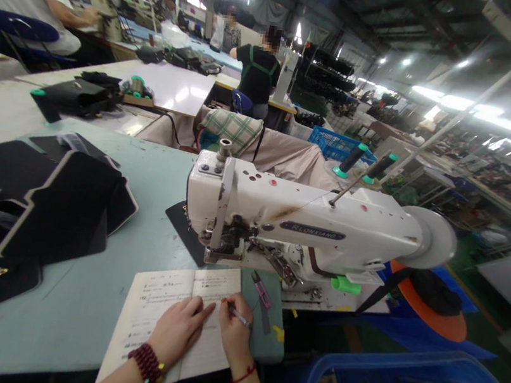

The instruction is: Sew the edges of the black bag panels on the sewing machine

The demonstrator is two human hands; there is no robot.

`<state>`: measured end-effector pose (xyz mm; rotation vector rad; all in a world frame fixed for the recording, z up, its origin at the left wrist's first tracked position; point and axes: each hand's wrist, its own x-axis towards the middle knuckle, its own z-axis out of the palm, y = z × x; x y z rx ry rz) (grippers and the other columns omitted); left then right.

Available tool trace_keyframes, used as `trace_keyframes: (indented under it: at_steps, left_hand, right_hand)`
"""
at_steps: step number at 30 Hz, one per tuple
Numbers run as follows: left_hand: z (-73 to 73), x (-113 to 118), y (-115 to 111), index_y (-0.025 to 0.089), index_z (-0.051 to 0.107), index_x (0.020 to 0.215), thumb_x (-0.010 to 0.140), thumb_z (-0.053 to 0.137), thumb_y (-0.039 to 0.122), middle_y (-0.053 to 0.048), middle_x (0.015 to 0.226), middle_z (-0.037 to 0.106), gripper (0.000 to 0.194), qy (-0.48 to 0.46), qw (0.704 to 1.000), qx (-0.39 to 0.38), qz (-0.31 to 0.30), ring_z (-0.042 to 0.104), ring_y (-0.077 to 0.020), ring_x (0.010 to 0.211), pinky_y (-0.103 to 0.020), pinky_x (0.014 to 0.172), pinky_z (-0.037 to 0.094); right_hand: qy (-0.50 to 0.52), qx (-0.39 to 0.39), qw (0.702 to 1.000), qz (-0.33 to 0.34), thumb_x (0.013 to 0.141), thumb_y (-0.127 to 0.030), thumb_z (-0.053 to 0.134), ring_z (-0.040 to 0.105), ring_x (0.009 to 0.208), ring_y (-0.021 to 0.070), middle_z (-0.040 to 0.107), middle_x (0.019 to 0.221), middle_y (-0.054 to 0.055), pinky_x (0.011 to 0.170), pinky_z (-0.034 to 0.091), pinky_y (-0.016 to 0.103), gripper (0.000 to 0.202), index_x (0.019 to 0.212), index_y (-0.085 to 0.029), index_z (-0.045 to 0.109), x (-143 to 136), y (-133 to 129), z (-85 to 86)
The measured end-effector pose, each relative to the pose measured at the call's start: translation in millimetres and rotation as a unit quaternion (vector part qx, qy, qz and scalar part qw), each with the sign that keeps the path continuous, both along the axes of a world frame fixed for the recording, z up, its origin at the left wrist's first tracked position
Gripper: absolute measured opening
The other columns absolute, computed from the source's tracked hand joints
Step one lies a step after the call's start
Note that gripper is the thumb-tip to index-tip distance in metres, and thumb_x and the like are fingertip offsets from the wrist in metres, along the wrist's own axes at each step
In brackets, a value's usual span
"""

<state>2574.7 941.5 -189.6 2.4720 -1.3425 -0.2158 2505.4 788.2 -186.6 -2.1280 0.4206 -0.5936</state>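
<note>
An open notebook [142, 309] with handwriting lies on the pale green table in front of the sewing machine. My left hand [180, 327] rests flat on its pages, fingers extended toward the middle, a dark red bead bracelet at the wrist. My right hand [235, 326], with a thin red cord at the wrist, grips a pen [239, 317] on the right page, its tip pointing up and left. Pink-handled thread snips [260, 289] lie just right of the notebook, beside a dark strip [266, 320].
A white sewing machine [320, 211] stands beyond the notebook. Black fabric pieces [65, 208] cover the left of the table [74, 312]. At the lower right is a blue basket [326, 362] holding brown cloth. Several people sit or stand farther back.
</note>
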Motion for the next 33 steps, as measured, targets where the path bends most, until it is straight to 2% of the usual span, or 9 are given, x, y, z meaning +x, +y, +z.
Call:
trace_keyframes:
  at_steps: [9,23,33]
  left_hand:
    - [-0.9,-0.8,0.0,0.026,0.048,0.130,0.089,0.042,0.015,-0.006,0.098,0.053,0.043,-0.006,1.000,0.004,0.002,0.051,-0.0200,0.088,-0.035,0.076,0.046]
    - [5.9,-0.5,-1.1,0.024,0.048,0.131,0.089,0.041,0.015,-0.007,0.100,0.052,0.043,0.019,1.000,0.010,0.004,0.050,-0.0224,0.089,-0.038,0.077,0.046]
    - [-0.2,-0.9,0.2,0.025,0.046,0.132,0.090,0.039,0.015,-0.006,0.099,0.052,0.043,0.002,1.000,0.007,0.001,0.050,-0.0214,0.088,-0.037,0.076,0.045]
  right_hand:
    - [0.001,-0.021,1.000,0.001,0.089,-0.024,0.049,0.056,0.065,0.0113,0.057,0.069,0.001,0.062,0.042,0.019,0.016,0.076,-0.017,0.054,-0.1,-0.2,4.0]
    - [0.009,-0.012,1.000,-0.001,0.090,-0.022,0.048,0.054,0.065,0.0110,0.056,0.069,0.000,0.063,0.039,0.020,0.016,0.075,-0.017,0.052,0.2,0.6,5.0]
    - [0.012,-0.004,1.000,0.003,0.090,-0.023,0.049,0.053,0.066,0.0110,0.056,0.070,0.001,0.064,0.039,0.021,0.016,0.076,-0.016,0.053,-0.9,0.5,4.7]
